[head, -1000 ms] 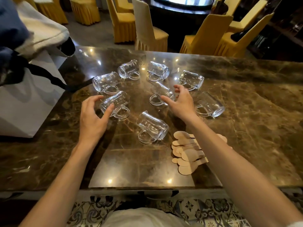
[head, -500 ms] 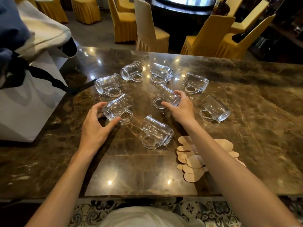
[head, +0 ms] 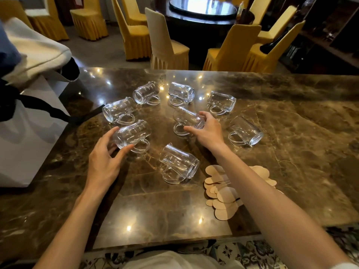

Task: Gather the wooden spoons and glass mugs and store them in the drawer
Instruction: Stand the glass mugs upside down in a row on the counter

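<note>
Polished brown marble forms the bench (head: 291, 152), behind whose far edge yellow-covered chairs (head: 134, 35) are ranged round a dark round table (head: 202, 14). A white bag (head: 29, 133) with a black strap is stood at the left edge of the bench.

The left hand (head: 104, 162) is curled round the end of a glass mug (head: 134, 134) lying on its side left of the bench's middle, thumb beneath and fingers over the top. The right hand (head: 209, 131) is likewise wrapped round the end of the central mug (head: 187, 118), thumb on the near side and fingers on the far side. A second ago both hands were only being brought up to these mugs with fingers spread; both grips have since been closed. Whether either mug has been raised off the marble cannot be told.

Six further mugs are left untouched on their sides: one towards the near edge (head: 178, 164), two towards the left edge (head: 119, 111) (head: 146, 92), two towards the far edge (head: 181, 92) (head: 221, 101) and one towards the right (head: 245, 130). The wooden spoons (head: 221, 197) are heaped close to the near edge, partly hidden by the right forearm.

The gathering is judged to be only just begun, with two mugs secured at once. No drawer is in view, so its place is not known.
</note>
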